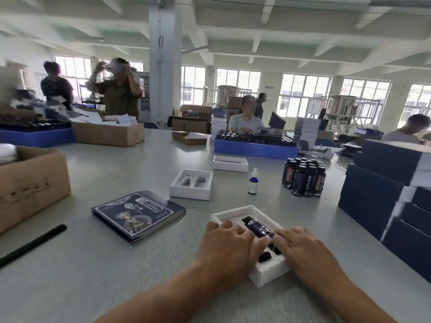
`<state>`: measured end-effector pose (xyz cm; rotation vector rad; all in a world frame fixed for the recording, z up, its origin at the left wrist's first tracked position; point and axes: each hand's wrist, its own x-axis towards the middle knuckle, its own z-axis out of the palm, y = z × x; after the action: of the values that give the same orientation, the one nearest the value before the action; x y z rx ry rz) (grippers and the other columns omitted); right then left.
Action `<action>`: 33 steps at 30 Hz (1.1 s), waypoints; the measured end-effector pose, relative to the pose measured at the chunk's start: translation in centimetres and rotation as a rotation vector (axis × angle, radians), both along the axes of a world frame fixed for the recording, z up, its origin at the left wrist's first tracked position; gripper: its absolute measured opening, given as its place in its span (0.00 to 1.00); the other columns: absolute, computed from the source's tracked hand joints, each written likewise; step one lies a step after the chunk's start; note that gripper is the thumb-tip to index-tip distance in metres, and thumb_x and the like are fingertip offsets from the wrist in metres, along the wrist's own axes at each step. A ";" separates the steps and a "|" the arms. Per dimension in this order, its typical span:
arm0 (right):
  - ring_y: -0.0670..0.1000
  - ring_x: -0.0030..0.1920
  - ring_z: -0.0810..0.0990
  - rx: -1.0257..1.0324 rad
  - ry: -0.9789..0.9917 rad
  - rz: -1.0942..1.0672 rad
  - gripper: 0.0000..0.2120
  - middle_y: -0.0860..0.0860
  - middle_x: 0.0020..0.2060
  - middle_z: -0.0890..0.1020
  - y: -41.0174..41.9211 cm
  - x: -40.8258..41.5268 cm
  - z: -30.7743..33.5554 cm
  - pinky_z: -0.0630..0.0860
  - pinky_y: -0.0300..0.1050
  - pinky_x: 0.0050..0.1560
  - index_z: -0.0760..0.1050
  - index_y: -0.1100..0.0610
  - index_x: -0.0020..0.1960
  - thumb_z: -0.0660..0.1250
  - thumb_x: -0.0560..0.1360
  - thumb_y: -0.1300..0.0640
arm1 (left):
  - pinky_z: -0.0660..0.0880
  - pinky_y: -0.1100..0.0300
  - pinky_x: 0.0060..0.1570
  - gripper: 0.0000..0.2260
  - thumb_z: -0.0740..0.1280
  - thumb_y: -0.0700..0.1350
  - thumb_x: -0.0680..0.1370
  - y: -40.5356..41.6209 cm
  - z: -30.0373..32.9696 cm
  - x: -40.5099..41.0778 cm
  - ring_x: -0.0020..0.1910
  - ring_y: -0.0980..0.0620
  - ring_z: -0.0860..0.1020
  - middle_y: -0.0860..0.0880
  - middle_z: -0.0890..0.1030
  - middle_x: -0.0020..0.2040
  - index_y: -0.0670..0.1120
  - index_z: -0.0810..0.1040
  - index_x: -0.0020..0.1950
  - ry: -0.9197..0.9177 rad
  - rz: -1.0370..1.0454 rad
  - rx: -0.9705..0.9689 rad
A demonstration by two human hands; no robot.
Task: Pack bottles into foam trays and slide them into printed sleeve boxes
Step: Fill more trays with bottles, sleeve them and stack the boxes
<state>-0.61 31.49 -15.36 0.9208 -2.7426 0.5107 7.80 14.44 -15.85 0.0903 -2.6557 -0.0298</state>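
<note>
Across the grey table (121, 164), from 2 to 4 o'clock, stands the stack of navy sleeve boxes (382, 197); it sits close to the right forearm, and a wide elbow swing could, I judge, knock it askew. At 9 o'clock lies a flattened printed sleeve (138, 214). At 12 o'clock rest two empty foam trays (190, 184), and at 1 o'clock a cluster of dark bottles (304, 177) stands upright, packed tight; a careless reach there could topple several at once.

At 5 o'clock sits the foam tray (268, 272) being filled. The left hand (229, 244) lies flat over its left half, fingers straight, pressing. The right hand (300, 247) presses likewise, fingertips on the dark bottle (258, 227), which lies in the tray's right slot and looks not fully seated. Another bottle's end (264, 256) shows under the left palm. Uneven pressure may tip the light tray or crack the foam wall, and a proud bottle would likely jam the sleeve.
</note>
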 end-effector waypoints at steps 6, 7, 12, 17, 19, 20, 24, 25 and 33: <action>0.54 0.57 0.79 -0.098 -0.041 -0.091 0.22 0.50 0.62 0.81 0.5 0.1 -0.4 0.76 0.49 0.56 0.75 0.44 0.65 0.56 0.78 0.35 | 0.65 0.44 0.54 0.40 0.37 0.70 0.77 1.0 0.0 3.0 0.49 0.43 0.76 0.42 0.83 0.45 0.46 0.81 0.45 0.018 0.050 -0.152; 0.54 0.56 0.80 -0.085 -0.055 -0.086 0.23 0.50 0.60 0.82 0.5 0.2 -0.5 0.76 0.49 0.56 0.75 0.43 0.64 0.55 0.78 0.33 | 0.65 0.44 0.54 0.39 0.37 0.70 0.77 0.9 0.0 3.2 0.49 0.43 0.76 0.42 0.83 0.45 0.46 0.80 0.46 0.025 0.047 -0.143; 0.55 0.53 0.80 -0.093 -0.081 -0.141 0.22 0.49 0.54 0.83 0.3 -0.7 -0.6 0.75 0.48 0.53 0.77 0.39 0.57 0.56 0.73 0.29 | 0.64 0.48 0.62 0.30 0.41 0.64 0.82 -2.3 0.2 3.6 0.57 0.47 0.77 0.49 0.82 0.57 0.52 0.78 0.59 0.216 0.072 0.043; 0.56 0.42 0.81 -0.144 -0.056 -0.205 0.12 0.49 0.42 0.83 1.5 -4.4 -1.8 0.78 0.50 0.48 0.80 0.38 0.47 0.64 0.72 0.33 | 0.46 0.40 0.73 0.28 0.42 0.63 0.81 -11.9 1.5 4.7 0.77 0.43 0.54 0.41 0.66 0.74 0.51 0.69 0.71 0.011 0.591 0.155; 0.55 0.41 0.83 -0.128 -0.080 -0.218 0.08 0.47 0.40 0.84 2.5 -6.7 -3.3 0.80 0.52 0.47 0.78 0.32 0.43 0.61 0.71 0.32 | 0.44 0.38 0.72 0.30 0.41 0.64 0.80 -13.7 0.8 5.6 0.77 0.41 0.51 0.39 0.66 0.74 0.52 0.68 0.72 -0.187 0.686 0.193; 0.54 0.39 0.83 -0.129 -0.077 -0.225 0.05 0.46 0.38 0.84 2.9 -7.9 -3.9 0.81 0.52 0.45 0.75 0.28 0.43 0.62 0.70 0.32 | 0.44 0.37 0.71 0.30 0.40 0.65 0.80 -13.7 0.4 5.9 0.77 0.40 0.53 0.39 0.68 0.73 0.53 0.69 0.71 -0.258 0.676 0.196; 0.46 0.33 0.83 -0.163 -0.042 -0.250 0.12 0.38 0.32 0.82 5.6 -13.3 -5.7 0.82 0.47 0.39 0.74 0.26 0.45 0.59 0.67 0.25 | 0.69 0.40 0.50 0.10 0.52 0.55 0.82 -8.8 1.0 5.8 0.52 0.36 0.78 0.43 0.80 0.51 0.57 0.62 0.63 -0.226 0.310 -0.009; 0.43 0.31 0.81 -0.142 -0.072 -0.241 0.18 0.38 0.30 0.81 6.3 -14.6 -6.6 0.81 0.43 0.35 0.75 0.28 0.45 0.54 0.68 0.22 | 0.70 0.45 0.43 0.09 0.53 0.53 0.83 -7.0 1.1 5.6 0.46 0.38 0.80 0.44 0.80 0.48 0.55 0.62 0.61 -0.183 0.195 -0.013; 0.40 0.25 0.76 -0.088 -0.052 -0.355 0.24 0.36 0.22 0.77 7.8 -13.8 -4.3 0.74 0.39 0.25 0.75 0.25 0.37 0.50 0.57 0.14 | 0.69 0.49 0.60 0.21 0.53 0.60 0.81 -5.1 0.5 4.7 0.61 0.48 0.74 0.49 0.78 0.63 0.51 0.74 0.65 0.000 0.226 0.236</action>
<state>-14.42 39.29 -19.68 0.3902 -2.8144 0.5862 12.52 9.35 -15.31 0.4666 -2.6150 -0.2684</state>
